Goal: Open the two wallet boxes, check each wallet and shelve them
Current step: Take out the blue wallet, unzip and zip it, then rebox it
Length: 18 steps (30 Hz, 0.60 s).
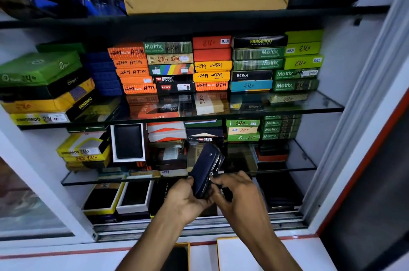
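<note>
A dark navy zip-around wallet (pixel 204 168) stands tilted upright in front of the lower glass shelf (pixel 285 168). My left hand (pixel 188 198) grips its lower end from the left. My right hand (pixel 235 188) pinches the metal zip at the wallet's right edge. On the white counter below lie two opened box parts: a yellow-rimmed tray with a dark inside (pixel 177 256) and a white, yellow-edged lid (pixel 234 255), both partly hidden by my forearms.
The cabinet holds several stacked wallet boxes on the middle glass shelf (pixel 287 104), and open display boxes with dark wallets (pixel 128 141) on the lower levels. A sliding-door track (pixel 199 226) runs along the cabinet's bottom. White frame posts flank both sides.
</note>
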Motion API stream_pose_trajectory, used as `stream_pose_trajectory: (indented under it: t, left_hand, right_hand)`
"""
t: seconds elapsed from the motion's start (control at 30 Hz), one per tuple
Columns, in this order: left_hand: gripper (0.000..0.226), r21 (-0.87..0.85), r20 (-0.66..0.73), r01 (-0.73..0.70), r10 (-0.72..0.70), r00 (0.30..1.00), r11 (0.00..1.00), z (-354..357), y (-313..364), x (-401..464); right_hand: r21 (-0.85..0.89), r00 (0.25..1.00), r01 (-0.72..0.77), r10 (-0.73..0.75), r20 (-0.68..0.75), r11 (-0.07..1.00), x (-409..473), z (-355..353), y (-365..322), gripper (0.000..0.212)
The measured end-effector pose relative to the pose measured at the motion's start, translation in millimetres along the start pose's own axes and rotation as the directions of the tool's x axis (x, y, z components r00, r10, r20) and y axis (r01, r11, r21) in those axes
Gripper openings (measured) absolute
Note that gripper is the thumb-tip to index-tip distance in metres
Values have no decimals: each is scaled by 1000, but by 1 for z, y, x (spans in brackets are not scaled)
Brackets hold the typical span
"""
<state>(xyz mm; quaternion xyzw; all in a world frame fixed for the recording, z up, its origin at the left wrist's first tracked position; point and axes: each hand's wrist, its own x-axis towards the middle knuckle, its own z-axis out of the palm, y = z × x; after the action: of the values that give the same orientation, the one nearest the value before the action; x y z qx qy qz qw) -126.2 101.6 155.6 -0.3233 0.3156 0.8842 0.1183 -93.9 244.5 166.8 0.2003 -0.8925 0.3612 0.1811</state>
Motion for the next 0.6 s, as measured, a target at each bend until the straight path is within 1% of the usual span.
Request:
stream_pose_trajectory:
  t: [0.1, 0.2, 0.33, 0.43, 0.5, 0.6]
  left_hand:
    - [38, -22, 17, -24, 25, 1000, 999, 4, 2, -1]
    - [31, 4, 11, -68, 68, 998, 998, 9, 4, -5]
    - [33, -14, 28, -78, 78, 997, 997, 16, 5, -9]
    - [34, -31, 40, -71, 72, 997, 997, 20, 5, -14]
    - [33, -48, 59, -84, 86, 995, 995, 21, 4, -16]
    - [24, -99, 85, -130, 139, 987, 987, 19, 3, -14]
  right_hand:
    - [-28, 999, 36, -36, 28, 999, -1, -3, 3, 19]
    - [-57, 997, 60, -57, 51, 997, -2, -5, 6, 22]
    - [-67, 992, 87, -80, 99, 994, -1, -4, 8, 24]
    - [-51, 982, 110, -100, 157, 993, -7, 1, 5, 30]
    - [-51, 987, 101, -94, 131, 994, -10, 2, 5, 31]
    - [-103, 998, 60, -61, -6, 993, -10, -4, 10, 21]
